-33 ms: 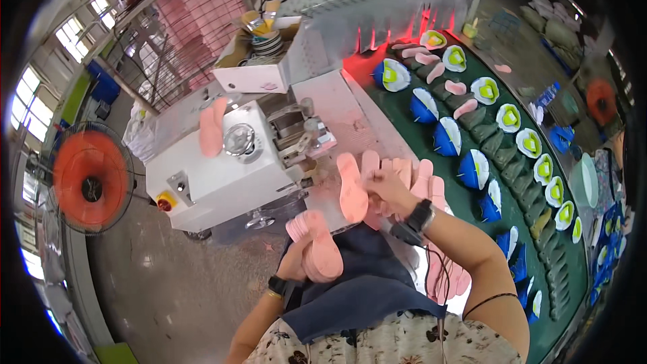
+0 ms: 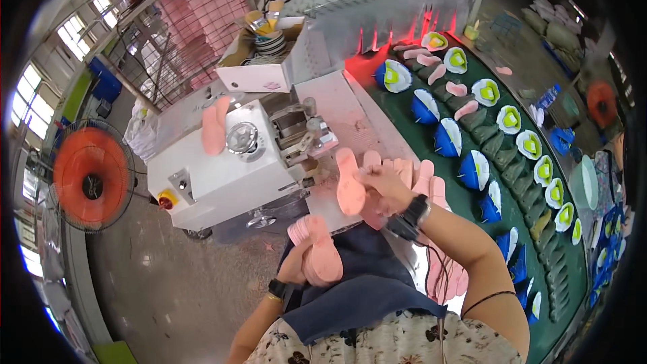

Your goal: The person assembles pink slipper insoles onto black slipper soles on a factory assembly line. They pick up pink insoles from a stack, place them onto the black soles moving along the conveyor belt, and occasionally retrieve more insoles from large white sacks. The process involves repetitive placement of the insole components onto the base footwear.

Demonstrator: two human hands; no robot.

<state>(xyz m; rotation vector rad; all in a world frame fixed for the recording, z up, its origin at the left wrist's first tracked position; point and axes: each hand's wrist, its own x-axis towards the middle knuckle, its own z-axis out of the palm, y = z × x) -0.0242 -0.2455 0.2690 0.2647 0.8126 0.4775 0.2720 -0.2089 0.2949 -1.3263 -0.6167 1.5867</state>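
Note:
Wrapped around a small stack of pink shoe insoles [image 2: 322, 259] is my left hand [image 2: 292, 268], low in front of my dark apron. My right hand [image 2: 385, 187] pinches the side of a single pink insole [image 2: 350, 185], which is upright with its sole face toward me. Behind and beside that hand, more pink insoles [image 2: 423, 176] lie in a row at the bench edge, partly covered by my fingers and forearm. Another pile of insoles [image 2: 453, 276] shows under my right forearm.
A white machine [image 2: 209, 168] with a round dial stands left, insoles [image 2: 214, 128] on top. A green conveyor [image 2: 431, 87] at right carries blue-and-white shoe uppers [image 2: 474, 168], dark pieces and insoles. An open box [image 2: 253, 71] and an orange fan [image 2: 92, 175] are farther off.
My right hand and its insole have shifted slightly up and to the left. The left hand keeps its stack almost in the same place.

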